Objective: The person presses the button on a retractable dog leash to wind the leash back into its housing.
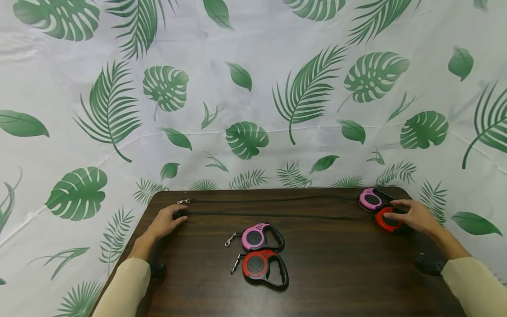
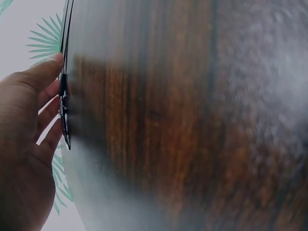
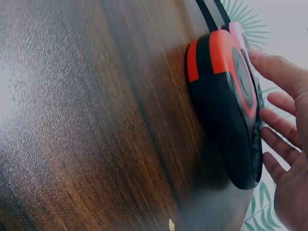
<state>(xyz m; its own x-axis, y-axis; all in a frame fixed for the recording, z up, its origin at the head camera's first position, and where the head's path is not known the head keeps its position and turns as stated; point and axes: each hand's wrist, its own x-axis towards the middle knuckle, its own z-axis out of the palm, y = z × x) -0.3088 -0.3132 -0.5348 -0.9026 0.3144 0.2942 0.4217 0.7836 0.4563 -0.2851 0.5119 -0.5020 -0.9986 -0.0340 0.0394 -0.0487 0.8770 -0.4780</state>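
Two hands work apart: left hand [image 1: 164, 222] pinches a leash clip [image 1: 179, 215]; right hand [image 1: 413, 215] rests, fingers straight, on the red leash [image 1: 386, 222].

Dark wood-grain bench [image 1: 336, 281]: standing against a white backdrop cloth [image 1: 253, 88] printed with green palm and monstera leaves. Pink retractable leash [image 1: 259, 237]: lying near the bench's middle, its metal clip [image 1: 229, 241] pointing left. Red-and-black retractable leash [image 1: 263, 267]: lying just in front of the pink one, its clip [image 1: 235, 265] likewise pointing left.
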